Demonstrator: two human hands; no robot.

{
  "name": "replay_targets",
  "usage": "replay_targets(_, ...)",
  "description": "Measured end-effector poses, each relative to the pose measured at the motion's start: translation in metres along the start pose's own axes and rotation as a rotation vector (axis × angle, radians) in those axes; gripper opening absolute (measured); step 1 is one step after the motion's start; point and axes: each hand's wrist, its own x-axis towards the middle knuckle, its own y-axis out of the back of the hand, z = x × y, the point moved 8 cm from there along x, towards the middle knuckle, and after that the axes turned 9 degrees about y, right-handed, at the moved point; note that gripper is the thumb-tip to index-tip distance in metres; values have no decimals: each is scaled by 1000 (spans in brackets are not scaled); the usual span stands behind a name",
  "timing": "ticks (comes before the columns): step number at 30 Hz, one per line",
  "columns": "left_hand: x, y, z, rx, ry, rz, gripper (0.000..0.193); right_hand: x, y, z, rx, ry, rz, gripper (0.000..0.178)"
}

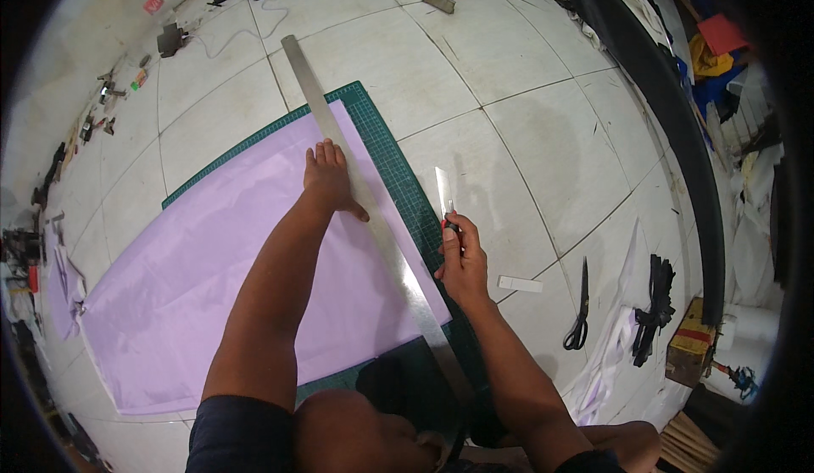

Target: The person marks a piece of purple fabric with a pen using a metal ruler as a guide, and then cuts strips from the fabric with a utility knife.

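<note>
Lilac fabric (pixel 212 278) lies spread over a green cutting mat (pixel 386 147) on the floor. A long metal ruler (pixel 388 248) rests on the fabric near its right edge and reaches past the mat at both ends. My left hand (pixel 331 180) presses flat on the ruler's upper half, fingers stretched out. To the right of the mat's edge, my right hand (pixel 463 261) grips a utility knife (pixel 444 193). Its broad blade is out and points away from me, apart from the fabric.
Black scissors (pixel 580 312), a small white case (pixel 520 284), a black bundle of strips (pixel 655 308) and lilac scraps (pixel 612 358) lie on the tiles at right. A brush-like block (pixel 437 0) lies at the far side. A long black roll (pixel 670 108) borders the right.
</note>
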Motion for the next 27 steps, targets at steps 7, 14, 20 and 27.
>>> replay_targets(7,-1,-1,0,-21,-23,14,158,-18,-2,32,-18,-48,-51,28)
replay_targets(14,-1,-2,1,-1,-21,-5,158,-18,5,28,-107,-28,50,30)
replay_targets(20,-2,-2,-2,-8,-15,-14,158,-3,1,39,-147,-238,74,43)
replay_targets(27,0,-4,-4,-83,-39,50,160,18,-42,60,-283,-207,-232,54)
